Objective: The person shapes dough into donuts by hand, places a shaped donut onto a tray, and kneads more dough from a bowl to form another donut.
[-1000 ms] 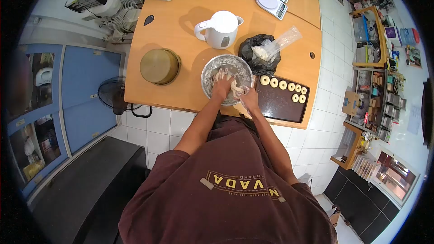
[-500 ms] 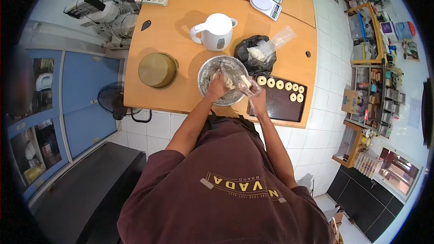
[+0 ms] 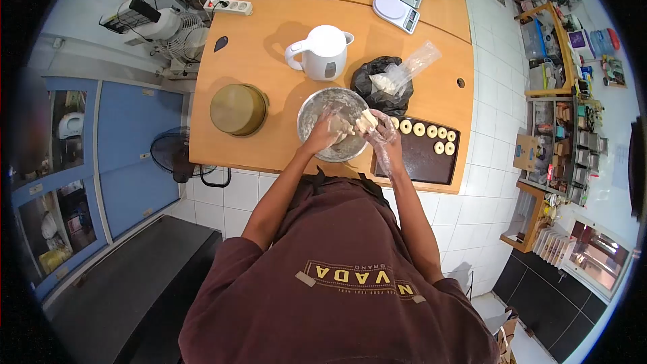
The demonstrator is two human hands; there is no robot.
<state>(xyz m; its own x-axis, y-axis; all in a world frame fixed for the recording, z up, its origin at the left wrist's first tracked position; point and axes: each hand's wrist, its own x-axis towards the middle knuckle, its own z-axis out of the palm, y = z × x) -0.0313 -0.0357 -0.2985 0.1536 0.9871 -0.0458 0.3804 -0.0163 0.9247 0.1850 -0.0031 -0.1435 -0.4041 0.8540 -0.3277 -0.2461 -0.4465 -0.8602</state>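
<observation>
A metal mixing bowl (image 3: 311, 105), its inside smeared with pale dough, stands near the table's front edge. My left hand (image 3: 325, 133) is over the bowl; its fingers are blurred, with pale dough (image 3: 344, 129) at their tips. At the bowl's right rim, my right hand (image 3: 385, 136), in a clear plastic glove, is closed around a pale piece of dough (image 3: 367, 121). Just right of it lies a dark baking tray (image 3: 418, 162) with several ring-shaped doughs (image 3: 419, 129) along its far and right sides. My right hand covers part of the tray's left corner.
Behind the bowl stands a white electric kettle (image 3: 325, 54). A black plastic bag (image 3: 364, 82) with a clear bag of white stuff (image 3: 404, 75) lies right of it. An upturned brownish pot (image 3: 236, 110) sits left; a kitchen scale (image 3: 394, 12) and a power strip (image 3: 232, 7) are farther back.
My left hand has shifted slightly within the bowl area and is now blurred. My right hand, still holding dough, has turned and moved slightly up. The whole view has shifted a little.
</observation>
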